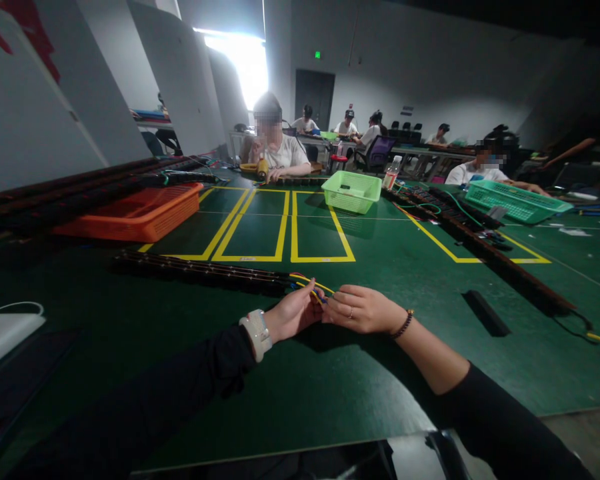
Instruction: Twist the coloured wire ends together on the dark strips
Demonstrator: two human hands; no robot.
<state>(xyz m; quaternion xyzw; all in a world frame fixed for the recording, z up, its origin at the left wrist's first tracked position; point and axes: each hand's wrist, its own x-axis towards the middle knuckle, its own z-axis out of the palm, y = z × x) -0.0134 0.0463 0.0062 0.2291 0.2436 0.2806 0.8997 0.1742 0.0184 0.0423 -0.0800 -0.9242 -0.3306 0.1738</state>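
A long dark strip (205, 271) with thin lines along it lies on the green table, pointing left. Yellow, red and blue wires (305, 279) come out of its right end. My left hand (296, 312), with a pale watch at the wrist, pinches these wires close to the strip's end. Just right of it, my right hand (363, 309), wearing a ring and a beaded bracelet, has its fingers closed on the same wires. The fingertips of both hands nearly meet around a small blue part, too small to make out.
An orange basket (153, 223) sits at left, a light green basket (351, 193) in the middle, a teal basket (517, 203) at right. Yellow tape marks the green table (260, 400). More strips (510, 267) lie at right, near a short black piece (486, 313). Several people sit beyond.
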